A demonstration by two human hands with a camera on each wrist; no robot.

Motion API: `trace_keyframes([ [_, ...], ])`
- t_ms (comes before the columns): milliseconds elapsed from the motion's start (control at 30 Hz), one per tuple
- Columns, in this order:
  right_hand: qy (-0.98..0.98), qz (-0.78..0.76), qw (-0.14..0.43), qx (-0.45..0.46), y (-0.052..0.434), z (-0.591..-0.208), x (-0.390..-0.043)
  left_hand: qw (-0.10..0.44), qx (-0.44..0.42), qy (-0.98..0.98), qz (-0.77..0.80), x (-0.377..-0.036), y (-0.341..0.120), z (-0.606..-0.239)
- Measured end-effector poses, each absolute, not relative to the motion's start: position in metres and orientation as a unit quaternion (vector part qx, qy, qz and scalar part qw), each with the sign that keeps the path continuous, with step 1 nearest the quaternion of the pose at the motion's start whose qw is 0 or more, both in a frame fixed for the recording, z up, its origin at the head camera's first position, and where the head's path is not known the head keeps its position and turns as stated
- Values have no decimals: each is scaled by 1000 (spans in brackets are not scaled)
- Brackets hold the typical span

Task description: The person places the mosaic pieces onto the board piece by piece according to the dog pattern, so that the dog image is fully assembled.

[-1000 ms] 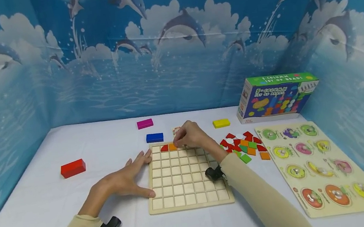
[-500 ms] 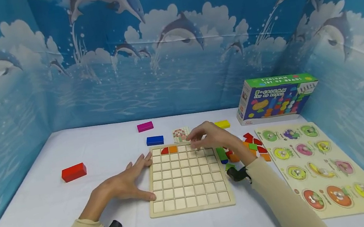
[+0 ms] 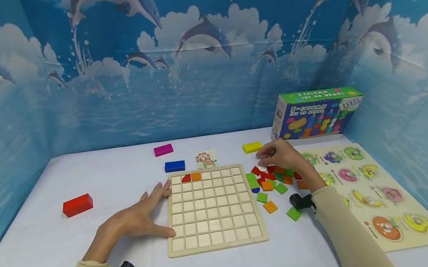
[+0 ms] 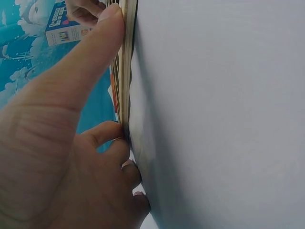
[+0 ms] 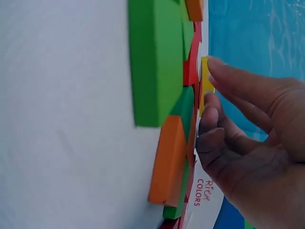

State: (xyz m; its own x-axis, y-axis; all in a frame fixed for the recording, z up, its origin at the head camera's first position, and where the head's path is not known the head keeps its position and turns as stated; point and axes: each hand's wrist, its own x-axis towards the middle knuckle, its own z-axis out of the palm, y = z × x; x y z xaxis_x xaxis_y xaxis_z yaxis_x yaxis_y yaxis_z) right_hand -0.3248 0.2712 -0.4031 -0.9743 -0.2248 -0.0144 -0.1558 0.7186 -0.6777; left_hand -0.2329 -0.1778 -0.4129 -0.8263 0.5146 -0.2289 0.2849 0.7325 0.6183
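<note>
My left hand (image 3: 135, 219) lies flat on the white table (image 3: 47, 241), its straight fingers (image 4: 86, 62) pressed against the left edge of the wooden grid board (image 3: 212, 207), thumb near the lower corner. In the board's top row sit two pieces side by side: a red one (image 3: 186, 178) and an orange one (image 3: 196, 176); the other cells show bare wood. My right hand (image 3: 279, 156) hovers over the heap of coloured tiles (image 3: 273, 182) just right of the board, fingers (image 5: 248, 90) curled narrow with the tips close together at the top of the heap; in the right wrist view they touch a thin yellow tile (image 5: 206, 86) standing on edge among red, green and orange ones, though I cannot tell whether it is truly pinched. A few green and orange tiles lie scattered nearer to me. Beyond the board lies a small pattern card (image 3: 206, 159), with a blue block (image 3: 174, 166), a magenta block (image 3: 163, 150) and a yellow block (image 3: 252, 147) near it. A red block (image 3: 77, 205) sits well apart on the left. On the right lies a knobbed puzzle board (image 3: 376, 192), and behind it a colourful bead-set box (image 3: 317, 115).
</note>
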Motion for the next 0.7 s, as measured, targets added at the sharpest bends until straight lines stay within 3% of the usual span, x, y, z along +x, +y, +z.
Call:
trace_keyframes([
  [700,927,-351,79,-105,281,-404,-327,201,212,909,295,-233,-178,-413],
])
